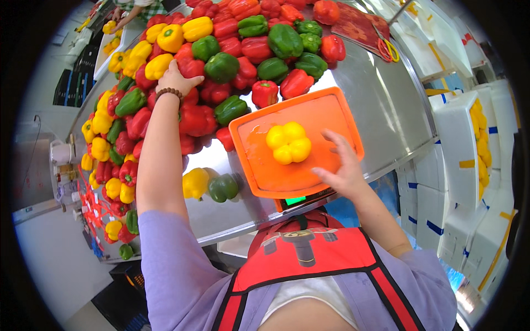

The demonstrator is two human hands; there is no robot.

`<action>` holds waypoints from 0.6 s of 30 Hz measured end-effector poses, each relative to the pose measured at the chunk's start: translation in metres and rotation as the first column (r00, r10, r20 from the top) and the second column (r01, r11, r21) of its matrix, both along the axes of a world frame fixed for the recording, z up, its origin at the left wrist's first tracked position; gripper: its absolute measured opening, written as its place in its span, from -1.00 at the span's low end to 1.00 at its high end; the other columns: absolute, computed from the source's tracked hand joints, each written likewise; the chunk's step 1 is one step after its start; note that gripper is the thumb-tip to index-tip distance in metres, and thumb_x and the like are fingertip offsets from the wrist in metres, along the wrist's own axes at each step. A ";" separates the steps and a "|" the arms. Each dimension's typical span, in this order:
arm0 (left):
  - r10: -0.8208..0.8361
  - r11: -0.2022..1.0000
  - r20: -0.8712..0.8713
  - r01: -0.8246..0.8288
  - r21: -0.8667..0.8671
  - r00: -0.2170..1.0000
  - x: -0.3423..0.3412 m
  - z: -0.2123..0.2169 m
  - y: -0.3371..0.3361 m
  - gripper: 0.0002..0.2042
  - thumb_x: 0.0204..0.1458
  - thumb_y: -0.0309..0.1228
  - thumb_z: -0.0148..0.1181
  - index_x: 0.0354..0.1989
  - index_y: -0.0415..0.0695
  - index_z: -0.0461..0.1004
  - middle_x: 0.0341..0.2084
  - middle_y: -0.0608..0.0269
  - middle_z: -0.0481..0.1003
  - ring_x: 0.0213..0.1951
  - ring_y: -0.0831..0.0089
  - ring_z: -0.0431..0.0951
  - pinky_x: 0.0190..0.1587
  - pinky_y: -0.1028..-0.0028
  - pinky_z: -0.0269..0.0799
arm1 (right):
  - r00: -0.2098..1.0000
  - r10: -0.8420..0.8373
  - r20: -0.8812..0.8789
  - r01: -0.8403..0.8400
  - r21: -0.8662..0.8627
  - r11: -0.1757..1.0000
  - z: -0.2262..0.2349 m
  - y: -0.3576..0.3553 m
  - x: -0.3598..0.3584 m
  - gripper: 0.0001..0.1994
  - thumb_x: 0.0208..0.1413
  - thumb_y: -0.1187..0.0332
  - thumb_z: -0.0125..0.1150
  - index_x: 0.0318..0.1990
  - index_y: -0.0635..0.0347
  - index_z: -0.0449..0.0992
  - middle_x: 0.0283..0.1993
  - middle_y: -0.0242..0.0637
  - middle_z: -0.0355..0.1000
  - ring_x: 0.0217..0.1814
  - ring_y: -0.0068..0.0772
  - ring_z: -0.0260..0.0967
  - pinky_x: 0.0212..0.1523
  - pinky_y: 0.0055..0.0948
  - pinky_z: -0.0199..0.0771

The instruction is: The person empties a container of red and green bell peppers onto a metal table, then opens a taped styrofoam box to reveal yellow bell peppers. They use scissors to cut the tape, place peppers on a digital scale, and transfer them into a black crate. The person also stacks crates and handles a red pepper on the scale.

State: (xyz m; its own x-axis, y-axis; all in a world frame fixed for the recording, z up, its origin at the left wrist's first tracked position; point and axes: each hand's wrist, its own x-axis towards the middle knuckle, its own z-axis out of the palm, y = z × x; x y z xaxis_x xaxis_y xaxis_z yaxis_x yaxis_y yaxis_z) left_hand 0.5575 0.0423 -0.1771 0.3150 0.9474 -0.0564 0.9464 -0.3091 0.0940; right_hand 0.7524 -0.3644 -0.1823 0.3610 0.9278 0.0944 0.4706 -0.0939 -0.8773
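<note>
My left hand (175, 80) reaches into the pile with its thumb spread away from its fingers. Its fingertips are beside a yellow bell pepper (158, 67), above a red bell pepper (190, 68); whether they touch is hard to tell. One yellow bell pepper (288, 143) sits in a shallow orange tray (320, 113), on a scale with a lit green display (295, 201). Over the tray's right side, my right hand (343, 167) hovers with fingers apart, holding nothing. A yellow pepper (195, 183) and a green pepper (223, 188) lie together left of the tray.
Red, green and yellow peppers cover the far and left parts of the metal table (386, 105). Yellow-handled scissors (388, 49) lie by a red board (353, 25) at the back right. White foam boxes (433, 212) stand at the right. Another person's arm (126, 19) shows far left.
</note>
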 end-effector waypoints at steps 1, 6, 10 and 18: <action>0.024 0.998 0.019 -0.023 -0.055 1.000 0.007 -0.006 0.007 0.02 -0.31 0.08 0.38 0.33 -0.03 -0.03 0.16 -0.07 0.25 0.15 0.04 0.31 0.17 0.18 0.26 | 0.998 0.012 0.054 -0.013 0.016 1.000 0.000 0.008 -0.003 -0.25 -0.18 0.28 0.40 0.22 0.19 0.18 0.17 -0.09 0.23 0.22 -0.12 0.19 0.21 -0.25 0.19; 0.020 0.998 0.048 -0.017 -0.056 0.999 0.006 -0.012 0.015 0.02 -0.37 0.00 0.43 0.32 0.01 -0.01 0.12 -0.08 0.29 0.12 0.05 0.35 0.15 0.21 0.29 | 0.974 0.136 0.180 -0.153 0.084 0.985 -0.009 0.042 -0.009 -0.13 -0.27 0.23 0.46 0.25 0.15 0.12 0.18 -0.09 0.22 0.23 -0.04 0.18 0.23 -0.21 0.20; -0.069 0.996 0.270 0.053 0.067 0.960 -0.004 0.018 -0.012 -0.04 -0.39 -0.07 0.45 0.26 -0.06 0.08 0.08 -0.09 0.32 0.10 0.05 0.37 0.12 0.21 0.32 | 0.971 0.206 0.122 -0.215 0.066 0.974 -0.014 0.049 0.006 -0.14 -0.33 0.29 0.49 0.21 0.12 0.16 0.13 -0.09 0.26 0.17 -0.02 0.23 0.18 -0.23 0.25; -0.051 0.941 0.969 0.336 -0.034 0.242 0.013 0.021 -0.204 0.03 -0.41 -0.47 0.49 0.30 -0.18 -0.07 0.13 0.06 0.20 0.11 0.22 0.32 0.15 0.32 0.29 | 0.989 0.010 0.149 -0.026 0.107 0.994 -0.020 0.038 0.045 -0.14 -0.31 0.32 0.48 0.23 0.10 0.13 0.09 -0.09 0.28 0.15 0.00 0.24 0.17 -0.25 0.26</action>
State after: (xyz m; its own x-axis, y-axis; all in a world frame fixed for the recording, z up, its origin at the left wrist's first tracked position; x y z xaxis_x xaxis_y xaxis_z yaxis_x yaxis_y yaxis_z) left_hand 0.5704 -0.1621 -0.1559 0.4460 0.8567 0.2591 0.0399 -0.3082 0.9505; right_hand 0.7972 -0.3265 -0.2028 0.3184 0.9154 0.2464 0.5972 0.0082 -0.8021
